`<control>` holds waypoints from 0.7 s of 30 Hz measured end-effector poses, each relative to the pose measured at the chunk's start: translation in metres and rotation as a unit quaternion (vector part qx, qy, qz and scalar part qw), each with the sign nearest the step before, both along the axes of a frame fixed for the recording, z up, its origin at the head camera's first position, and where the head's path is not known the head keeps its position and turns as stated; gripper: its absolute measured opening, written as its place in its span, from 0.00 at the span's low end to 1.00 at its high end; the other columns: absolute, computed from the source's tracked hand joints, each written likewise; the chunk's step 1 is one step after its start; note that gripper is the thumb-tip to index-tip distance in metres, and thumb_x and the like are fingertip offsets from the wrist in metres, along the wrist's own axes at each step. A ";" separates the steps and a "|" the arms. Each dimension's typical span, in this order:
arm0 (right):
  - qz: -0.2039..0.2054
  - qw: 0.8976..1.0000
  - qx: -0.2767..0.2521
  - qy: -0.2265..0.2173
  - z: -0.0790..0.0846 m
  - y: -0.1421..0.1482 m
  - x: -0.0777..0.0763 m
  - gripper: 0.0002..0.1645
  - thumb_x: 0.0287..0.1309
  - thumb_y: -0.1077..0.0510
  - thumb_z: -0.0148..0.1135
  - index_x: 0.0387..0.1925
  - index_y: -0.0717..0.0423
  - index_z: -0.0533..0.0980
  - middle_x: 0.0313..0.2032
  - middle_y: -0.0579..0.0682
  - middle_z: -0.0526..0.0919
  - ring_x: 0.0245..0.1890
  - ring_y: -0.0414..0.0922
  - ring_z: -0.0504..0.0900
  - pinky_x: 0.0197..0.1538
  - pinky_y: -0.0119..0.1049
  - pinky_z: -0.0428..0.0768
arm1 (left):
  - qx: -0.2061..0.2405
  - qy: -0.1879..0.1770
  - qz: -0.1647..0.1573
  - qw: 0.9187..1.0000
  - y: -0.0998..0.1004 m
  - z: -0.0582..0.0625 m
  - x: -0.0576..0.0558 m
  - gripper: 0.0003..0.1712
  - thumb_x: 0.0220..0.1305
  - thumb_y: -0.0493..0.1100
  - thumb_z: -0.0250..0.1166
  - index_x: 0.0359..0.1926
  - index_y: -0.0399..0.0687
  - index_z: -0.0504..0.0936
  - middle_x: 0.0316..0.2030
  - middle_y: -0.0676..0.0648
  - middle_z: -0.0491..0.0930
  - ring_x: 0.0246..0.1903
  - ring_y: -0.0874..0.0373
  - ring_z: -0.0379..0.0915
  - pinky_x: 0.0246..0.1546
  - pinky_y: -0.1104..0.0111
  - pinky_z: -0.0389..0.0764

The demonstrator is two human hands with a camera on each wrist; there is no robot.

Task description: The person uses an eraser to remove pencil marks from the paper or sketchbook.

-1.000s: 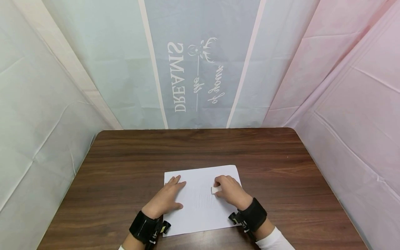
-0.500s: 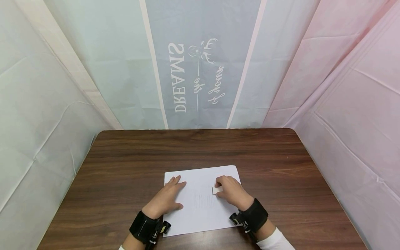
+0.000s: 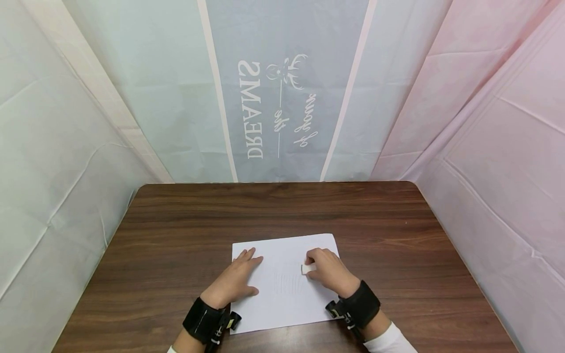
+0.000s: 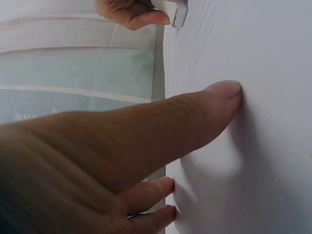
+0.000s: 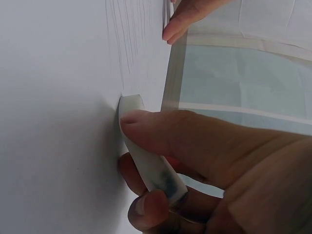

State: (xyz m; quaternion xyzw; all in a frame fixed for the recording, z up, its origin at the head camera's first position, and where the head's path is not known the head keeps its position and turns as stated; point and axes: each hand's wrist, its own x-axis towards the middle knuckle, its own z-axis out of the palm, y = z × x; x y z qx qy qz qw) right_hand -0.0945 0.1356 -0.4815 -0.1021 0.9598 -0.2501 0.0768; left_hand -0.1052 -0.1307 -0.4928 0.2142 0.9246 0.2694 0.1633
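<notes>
A white sheet of paper (image 3: 282, 314) lies on the table, with several thin pencil lines (image 3: 288, 284) near its middle. My left hand (image 3: 236, 279) rests on the paper's left part, fingers spread and thumb pointing right; its thumb (image 4: 219, 95) touches the sheet in the left wrist view. My right hand (image 3: 328, 269) pinches a white eraser (image 5: 146, 156) between thumb and fingers at the right of the lines. One end of the eraser meets the paper, and its other end carries a dark bluish smudge. The lines' near ends stop close to the eraser in the right wrist view.
The dark wood table (image 3: 185, 215) extends around the paper on all sides. Behind it hangs a pale curtain (image 3: 282, 122) with mirrored lettering, and fabric walls (image 3: 494, 162) close in both sides. Black wrist straps with small cameras (image 3: 362, 304) are on both wrists.
My right hand, with the eraser, has shifted very slightly to the right. My left hand has stayed in place on the paper.
</notes>
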 end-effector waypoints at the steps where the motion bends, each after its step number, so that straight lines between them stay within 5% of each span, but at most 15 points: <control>1: -0.001 1.000 0.001 -0.001 0.000 0.000 0.000 0.12 0.45 0.68 0.77 0.27 0.54 0.80 0.30 0.46 0.85 0.29 0.38 0.73 0.35 0.36 0.77 | -0.001 0.000 0.000 1.000 0.000 0.000 0.000 0.45 0.44 0.38 0.82 0.65 0.35 0.76 0.74 0.30 0.62 0.75 0.32 0.54 0.73 0.38 0.60; 21: -0.012 1.000 -0.002 -0.006 0.003 0.003 0.004 0.11 0.47 0.68 0.76 0.29 0.55 0.80 0.31 0.47 0.84 0.30 0.39 0.74 0.35 0.38 0.78 | -0.002 -0.002 0.001 1.000 0.000 0.002 0.000 0.45 0.44 0.37 0.82 0.65 0.35 0.76 0.74 0.30 0.61 0.76 0.32 0.54 0.73 0.39 0.60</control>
